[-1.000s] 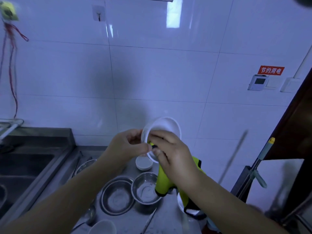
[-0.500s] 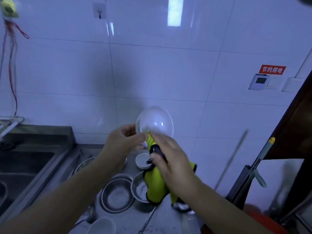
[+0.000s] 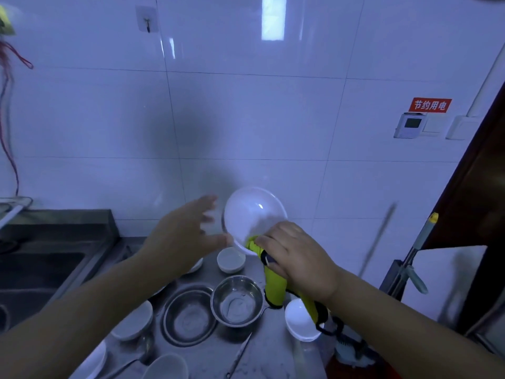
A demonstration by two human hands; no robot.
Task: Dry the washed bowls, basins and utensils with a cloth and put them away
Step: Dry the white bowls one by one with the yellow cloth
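White bowl (image 3: 252,217) held up before tiled wall (image 3: 246,119), tilted, hollow side toward camera

Right hand (image 3: 296,258) pinching lower rim together with yellow cloth (image 3: 274,285), cloth trailing down over steel counter (image 3: 270,348); left hand (image 3: 183,236) just beside bowl, fingers spread wide, blurred, contact with rim impossible to tell. Below: two steel basins (image 3: 236,300) side by side, small white bowl (image 3: 231,259) behind them, another white bowl (image 3: 300,321) under cloth, sink (image 3: 32,269) far left
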